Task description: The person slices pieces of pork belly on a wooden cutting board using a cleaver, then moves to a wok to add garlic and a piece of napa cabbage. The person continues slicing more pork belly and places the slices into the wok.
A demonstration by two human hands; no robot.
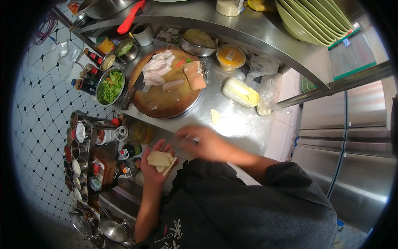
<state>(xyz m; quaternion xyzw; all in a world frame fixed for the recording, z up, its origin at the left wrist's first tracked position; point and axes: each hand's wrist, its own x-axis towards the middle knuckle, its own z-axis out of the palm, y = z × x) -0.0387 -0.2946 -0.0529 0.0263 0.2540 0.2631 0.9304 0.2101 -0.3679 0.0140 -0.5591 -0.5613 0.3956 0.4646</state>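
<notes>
On the upturned palm of my left hand point(157, 166) lies a small stack of pale, flat slices point(160, 159). My right hand point(194, 140), blurred, is just right of it near the counter's front edge; whether it holds anything is unclear. Another pale slice point(215, 116) lies on the steel counter. Behind, a round wooden chopping board point(164, 104) bears sliced fatty meat point(158, 67), a larger meat block point(195, 75) and a cleaver with its handle point(128, 99) over the board's left edge. A napa cabbage point(240, 92) lies to the right.
A steel bowl of chopped greens point(110, 86) and bottles point(83, 86) stand left of the board. Behind are a steel bowl point(202, 49) and an orange-filled tub point(230, 57). A steel shelf point(248, 28) overhangs the counter's back. Seasoning pots point(79, 149) stand at lower left.
</notes>
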